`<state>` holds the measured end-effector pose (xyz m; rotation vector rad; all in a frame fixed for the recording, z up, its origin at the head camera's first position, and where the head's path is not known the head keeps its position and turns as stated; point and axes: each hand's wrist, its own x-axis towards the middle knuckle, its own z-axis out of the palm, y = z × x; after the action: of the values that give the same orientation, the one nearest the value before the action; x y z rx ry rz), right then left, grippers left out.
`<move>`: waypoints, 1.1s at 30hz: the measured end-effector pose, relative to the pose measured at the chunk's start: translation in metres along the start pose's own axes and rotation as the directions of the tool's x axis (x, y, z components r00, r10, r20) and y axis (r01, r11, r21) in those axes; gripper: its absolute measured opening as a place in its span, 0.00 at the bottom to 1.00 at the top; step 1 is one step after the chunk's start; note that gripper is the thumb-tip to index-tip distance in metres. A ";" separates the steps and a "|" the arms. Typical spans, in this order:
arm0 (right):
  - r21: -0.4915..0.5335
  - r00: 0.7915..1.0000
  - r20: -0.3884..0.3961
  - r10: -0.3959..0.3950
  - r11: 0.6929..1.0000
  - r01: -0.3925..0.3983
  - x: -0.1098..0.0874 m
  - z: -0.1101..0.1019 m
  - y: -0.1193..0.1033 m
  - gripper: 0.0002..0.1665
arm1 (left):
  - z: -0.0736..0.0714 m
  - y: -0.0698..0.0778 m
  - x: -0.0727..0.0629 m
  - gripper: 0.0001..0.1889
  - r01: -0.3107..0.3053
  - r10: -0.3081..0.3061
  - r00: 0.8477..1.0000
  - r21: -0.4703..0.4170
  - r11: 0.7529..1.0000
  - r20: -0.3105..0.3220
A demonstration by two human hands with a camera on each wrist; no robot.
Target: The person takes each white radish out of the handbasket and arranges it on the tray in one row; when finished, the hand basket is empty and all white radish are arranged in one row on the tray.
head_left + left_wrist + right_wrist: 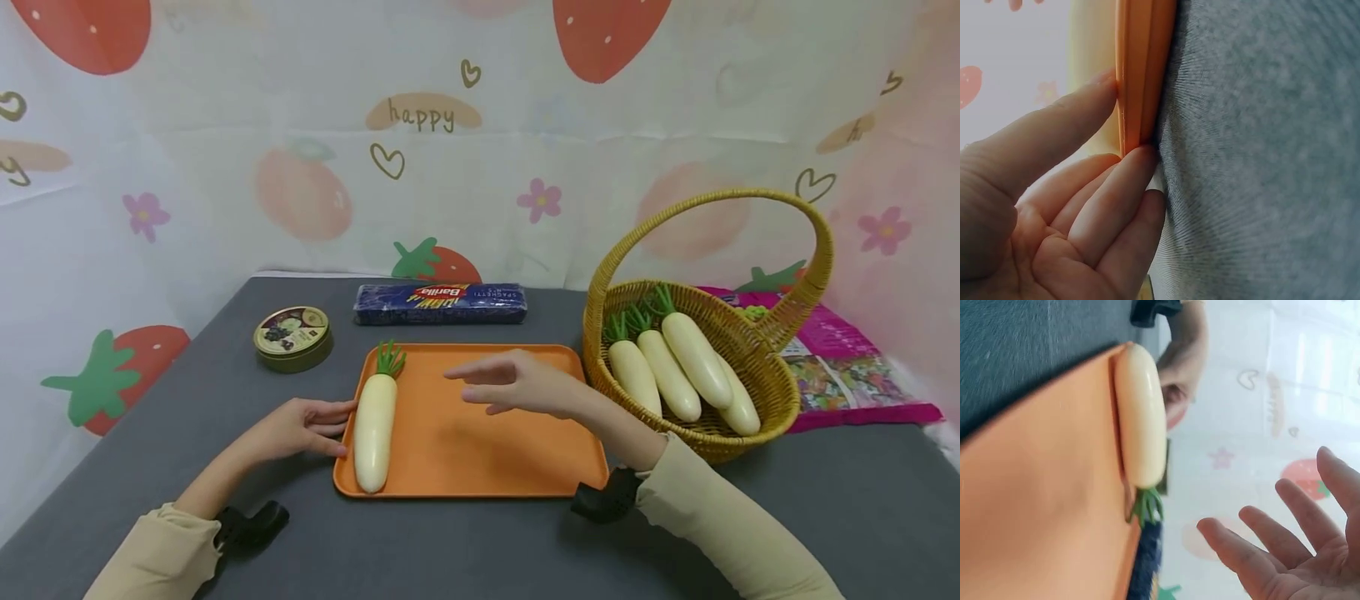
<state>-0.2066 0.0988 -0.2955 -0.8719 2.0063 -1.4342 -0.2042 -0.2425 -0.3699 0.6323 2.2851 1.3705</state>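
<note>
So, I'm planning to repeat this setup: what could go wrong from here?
The white radish on the orange tray is smooth and rounded, so it might roll if the left hand tilts the tray it touches. The other radishes in the basket lie against one another; lifting one could make others shift. The right forearm appears close to the basket and might bump it.

Beige sleeves [723, 521] end in gathered cuffs [654, 473], each with a curved black device [255, 527] beside it.

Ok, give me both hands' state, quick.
Left hand: open, touching the edge of the tray.
Right hand: open, holding nothing.
</note>
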 end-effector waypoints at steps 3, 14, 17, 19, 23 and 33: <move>-0.045 0.999 -0.046 -0.023 0.999 0.021 -0.015 -0.013 -0.004 0.26 | 0.001 0.000 0.001 0.38 -0.012 0.012 1.000 0.003 1.000 0.008; -0.158 0.982 -0.191 -0.003 0.987 -0.027 -0.068 -0.069 -0.020 0.27 | -0.001 0.000 0.004 0.38 -0.010 0.009 1.000 0.016 1.000 0.026; -0.154 0.980 -0.199 -0.020 0.988 -0.011 -0.080 -0.084 -0.025 0.26 | -0.003 0.000 0.001 0.38 -0.007 0.007 0.999 0.014 1.000 0.032; -0.170 0.981 -0.194 -0.025 0.985 -0.008 -0.087 -0.092 -0.027 0.26 | -0.004 0.000 -0.002 0.38 -0.008 0.008 0.999 0.012 1.000 0.032; -0.259 0.977 -0.215 0.006 0.964 -0.063 -0.100 -0.112 -0.027 0.26 | -0.002 0.000 -0.002 0.38 -0.015 0.015 0.999 0.010 1.000 0.029; -0.513 0.914 -0.407 0.010 0.825 -0.237 -0.113 -0.153 -0.016 0.31 | 0.000 -0.003 0.001 0.38 -0.020 0.020 1.000 0.023 1.000 0.019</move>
<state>-0.2400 0.2749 -0.2284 -0.6820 2.8127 -1.0038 -0.2054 -0.2436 -0.3728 0.6748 2.2891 1.3430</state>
